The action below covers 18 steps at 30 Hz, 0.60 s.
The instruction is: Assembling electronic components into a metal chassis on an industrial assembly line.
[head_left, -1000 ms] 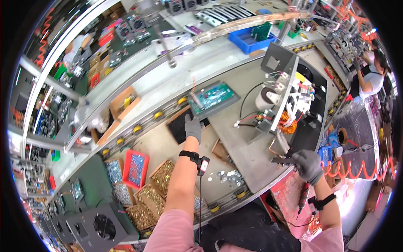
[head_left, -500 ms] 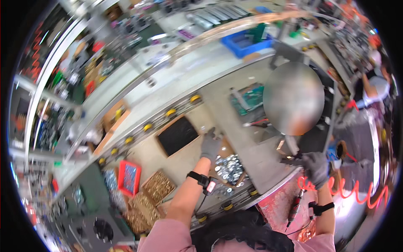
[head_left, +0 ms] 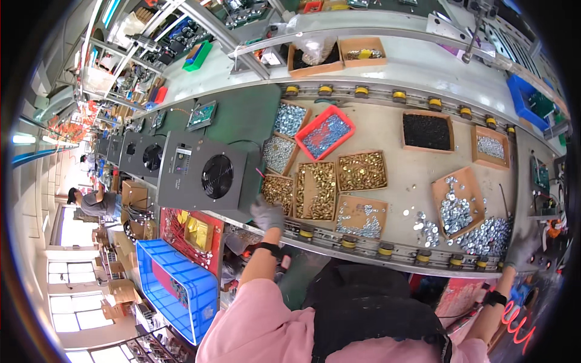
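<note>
My left hand point(head_left: 268, 215), in a grey glove, is beside the front corner of a dark grey metal case point(head_left: 203, 175) with a round black fan point(head_left: 217, 176). Its fingers are partly spread, and nothing shows in them. Just right of it lies a cardboard tray of brass-coloured screws point(head_left: 278, 192). Far to the right, my gloved right hand point(head_left: 524, 247) is by the bench's right end, near a heap of silver nuts or washers point(head_left: 487, 236). Motion smears its fingers, so whether it holds anything cannot be made out.
A red tray of small screws point(head_left: 327, 133), a tray of black screws point(head_left: 427, 131) and several other hardware trays lie on the bench. Roller rails point(head_left: 348, 241) run along its near and far edges. A blue crate point(head_left: 175, 289) stands low at left; a person point(head_left: 97, 202) is beyond.
The view has swung left, bringing in the fan case and blue crate. My left hand has gone from near the black-screw tray to the case. My right hand is now at the bench's right end.
</note>
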### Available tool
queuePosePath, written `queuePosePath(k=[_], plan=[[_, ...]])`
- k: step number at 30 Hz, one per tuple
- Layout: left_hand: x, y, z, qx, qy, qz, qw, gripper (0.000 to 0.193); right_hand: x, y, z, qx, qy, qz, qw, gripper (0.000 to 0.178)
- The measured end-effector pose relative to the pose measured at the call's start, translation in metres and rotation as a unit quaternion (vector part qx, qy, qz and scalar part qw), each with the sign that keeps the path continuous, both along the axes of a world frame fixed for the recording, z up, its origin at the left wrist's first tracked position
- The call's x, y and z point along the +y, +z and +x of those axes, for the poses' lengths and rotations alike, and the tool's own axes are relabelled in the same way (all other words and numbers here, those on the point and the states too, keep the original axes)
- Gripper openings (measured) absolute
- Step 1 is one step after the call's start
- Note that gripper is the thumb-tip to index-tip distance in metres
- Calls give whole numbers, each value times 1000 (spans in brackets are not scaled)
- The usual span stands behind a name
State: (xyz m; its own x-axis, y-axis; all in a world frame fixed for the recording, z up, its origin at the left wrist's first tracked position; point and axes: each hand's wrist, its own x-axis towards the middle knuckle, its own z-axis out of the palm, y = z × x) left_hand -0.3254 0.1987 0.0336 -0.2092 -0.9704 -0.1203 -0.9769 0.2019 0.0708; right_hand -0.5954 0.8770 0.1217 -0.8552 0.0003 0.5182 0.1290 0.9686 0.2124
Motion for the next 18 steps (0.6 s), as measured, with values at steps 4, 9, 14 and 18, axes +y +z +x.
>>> queuePosePath(k=[4, 9, 14, 18], plan=[[-78, -23, 101, -11, -78, -86, 993, 52, -157, -35, 67, -104, 232, -146, 956, 53], [-86, -16, 87, -40, -258, -46, 964, 49, -248, -48, 158, -299, 254, -239, 888, 46], [-99, -33, 12, 51, -152, -40, 986, 52, -293, -48, 190, -388, 316, -252, 829, 42], [-120, -59, -8, 21, -125, -156, 980, 55, -304, -50, 195, -373, 343, -271, 818, 40]])
